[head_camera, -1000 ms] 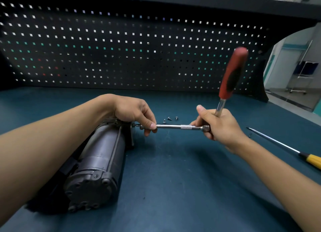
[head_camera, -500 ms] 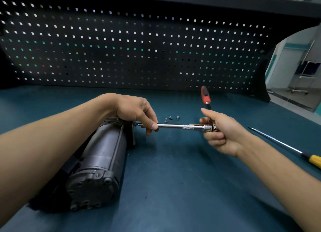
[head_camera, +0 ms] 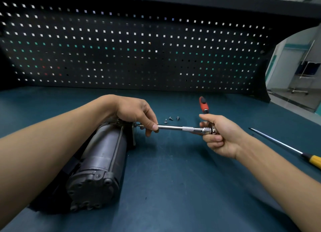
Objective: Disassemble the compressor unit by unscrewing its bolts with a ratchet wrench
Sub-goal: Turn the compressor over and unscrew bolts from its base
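A dark grey cylindrical compressor unit (head_camera: pixel 102 155) lies on its side on the teal bench, its bolted end cap facing me. A chrome extension bar (head_camera: pixel 175 127) runs level from the compressor's far end to the ratchet wrench head. My left hand (head_camera: pixel 137 113) rests over the compressor's far end and pinches the bar near its tip. My right hand (head_camera: pixel 220 136) is closed around the ratchet head; the red and black handle (head_camera: pixel 203 105) points away from me, seen end-on. Three loose bolts (head_camera: pixel 171 119) lie just behind the bar.
A long screwdriver (head_camera: pixel 284 144) with a yellow handle lies at the right on the teal bench top (head_camera: pixel 173 188). A black pegboard (head_camera: pixel 139 49) closes off the back. Past the bench's right end is an open room.
The ratchet handle has swung from upright down and away from me, now pointing toward the pegboard. My right hand rolled with it. My left hand and the compressor have stayed put.
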`<state>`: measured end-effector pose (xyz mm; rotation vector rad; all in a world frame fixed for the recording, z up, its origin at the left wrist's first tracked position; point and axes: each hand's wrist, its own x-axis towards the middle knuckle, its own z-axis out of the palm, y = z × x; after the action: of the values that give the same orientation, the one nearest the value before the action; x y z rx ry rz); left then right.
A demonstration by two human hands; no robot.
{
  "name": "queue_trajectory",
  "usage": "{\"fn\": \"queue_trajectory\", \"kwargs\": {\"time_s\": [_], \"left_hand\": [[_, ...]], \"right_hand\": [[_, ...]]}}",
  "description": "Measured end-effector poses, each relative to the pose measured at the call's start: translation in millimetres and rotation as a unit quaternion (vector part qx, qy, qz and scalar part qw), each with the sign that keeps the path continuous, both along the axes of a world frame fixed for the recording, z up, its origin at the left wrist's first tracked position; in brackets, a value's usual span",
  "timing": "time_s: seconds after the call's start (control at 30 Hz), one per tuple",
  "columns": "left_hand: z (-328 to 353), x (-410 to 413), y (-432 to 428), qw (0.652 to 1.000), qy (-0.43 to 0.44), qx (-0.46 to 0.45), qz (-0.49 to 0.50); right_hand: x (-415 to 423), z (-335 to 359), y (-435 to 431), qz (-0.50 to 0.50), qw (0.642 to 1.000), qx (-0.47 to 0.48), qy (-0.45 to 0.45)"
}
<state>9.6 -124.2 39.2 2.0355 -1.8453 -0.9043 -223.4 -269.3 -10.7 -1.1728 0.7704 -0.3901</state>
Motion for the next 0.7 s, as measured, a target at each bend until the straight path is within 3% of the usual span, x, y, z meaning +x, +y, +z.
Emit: {"fn": "queue_trajectory", "kwargs": {"time_s": [0.3, 0.47, 0.7], "left_hand": [[2.3, -2.0, 0.7, 1.0, -0.003, 0.023, -0.011], [2.5, -2.7, 0.9, 1.0, 0.001, 0.029, -0.012], [1.3, -1.4, 0.6, 1.0, 0.006, 0.013, -0.015]], "right_hand": [[-0.5, -2.6, 0.3, 0.0, 0.998, -0.052, -0.028], [-0.7, -3.3, 4.0, -0.005, 0.984, -0.172, -0.043], [-3.2, -6.2, 2.8, -0.01, 0.933, -0.35, -0.083]]}}
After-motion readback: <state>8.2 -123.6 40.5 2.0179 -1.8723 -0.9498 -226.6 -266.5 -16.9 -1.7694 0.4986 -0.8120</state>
